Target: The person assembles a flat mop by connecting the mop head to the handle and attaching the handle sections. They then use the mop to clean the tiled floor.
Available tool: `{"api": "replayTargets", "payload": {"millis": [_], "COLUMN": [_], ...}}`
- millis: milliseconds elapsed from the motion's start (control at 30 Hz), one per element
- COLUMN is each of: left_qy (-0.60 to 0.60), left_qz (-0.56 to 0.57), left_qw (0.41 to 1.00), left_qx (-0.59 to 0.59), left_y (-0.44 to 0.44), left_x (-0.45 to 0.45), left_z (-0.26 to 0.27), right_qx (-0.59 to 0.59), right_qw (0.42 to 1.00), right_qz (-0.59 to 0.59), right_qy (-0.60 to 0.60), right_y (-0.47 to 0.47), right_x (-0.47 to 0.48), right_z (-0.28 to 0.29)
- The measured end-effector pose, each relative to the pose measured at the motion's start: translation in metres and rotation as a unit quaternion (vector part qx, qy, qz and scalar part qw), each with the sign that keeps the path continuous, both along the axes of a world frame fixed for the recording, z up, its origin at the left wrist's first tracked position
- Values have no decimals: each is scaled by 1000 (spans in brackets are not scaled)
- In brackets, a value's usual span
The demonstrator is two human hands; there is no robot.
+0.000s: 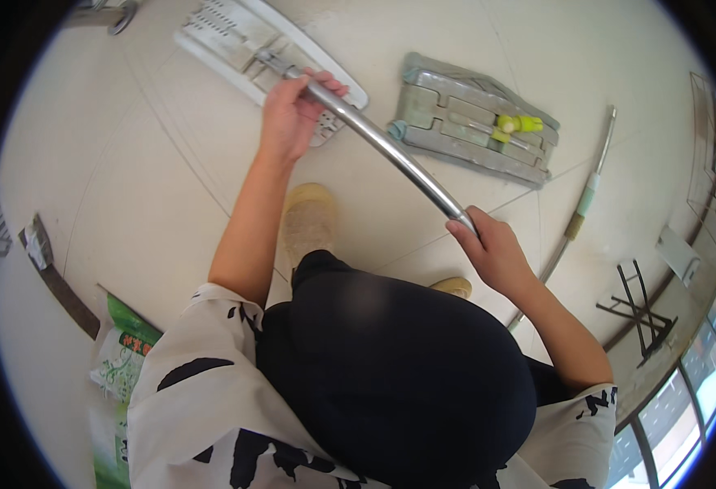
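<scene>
A shiny metal pole (395, 153) slants across the view in both my hands. My left hand (291, 116) holds it near its far end, thumb on top and fingers beyond. The near end sits in the grip of my right hand (489, 247), which hides the tip. At the far end, a joint (272, 61) links the pole to a white flat mop plate (214, 64) with rows of holes. My left hand covers part of that plate. To the right on the floor lies a grey flat mop head (419, 101) with a yellow-green connector (520, 124).
Another pole (578, 223) with green and brown bands lies on the tiled floor at right. A black folding stand (642, 312) is beyond it. Green-and-white packaging (116, 360) bearing writing stands at left. My shoe (309, 220) is below the pole.
</scene>
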State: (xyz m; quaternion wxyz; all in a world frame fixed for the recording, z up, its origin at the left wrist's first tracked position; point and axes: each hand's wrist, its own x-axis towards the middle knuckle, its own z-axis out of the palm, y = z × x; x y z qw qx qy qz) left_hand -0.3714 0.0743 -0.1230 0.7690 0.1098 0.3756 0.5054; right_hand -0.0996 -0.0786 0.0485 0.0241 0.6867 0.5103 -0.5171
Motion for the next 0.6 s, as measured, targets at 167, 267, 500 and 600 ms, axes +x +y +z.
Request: {"api": "replayTargets", "payload": {"millis": [167,267,500,600], "left_qy": [-102,-122,-79,-57], "left_qz": [-40,-76,-97,-83], "left_qw": [994,990,992,995], "left_qx": [15,8,-18,-8], "left_y": [-2,-5,2,-4], "left_x": [-6,-16,-40,-36], "left_z": [-18,-13,18,20], "right_qx": [-23,-37,-16,-34], "right_qw": [997,997,999,998], "right_qz": [21,43,48,52], "right_qy": [67,46,19,6], "right_y": [6,7,15,13], "right_x": [27,27,-5,-6], "right_z": [-6,-6,9,18]}}
